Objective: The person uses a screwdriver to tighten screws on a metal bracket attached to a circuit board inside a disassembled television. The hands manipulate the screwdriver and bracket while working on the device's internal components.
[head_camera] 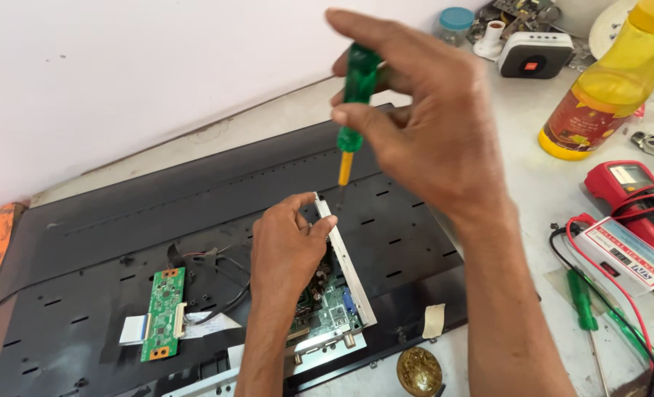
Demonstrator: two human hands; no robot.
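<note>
My right hand pinches a screwdriver with a green handle and yellow collar, held upright, its tip touching the black back panel of a flat screen. Just below it, my left hand rests on the top corner of a metal bracket framing a green main circuit board. Thumb and fingers close on the bracket's edge. A smaller green circuit board lies to the left, joined by black wires and a flat white ribbon cable.
On the white bench at right stand a yellow bottle, a red multimeter with red and black leads, a second green screwdriver and a white box. A brass round object sits at the front. Clutter fills the far right corner.
</note>
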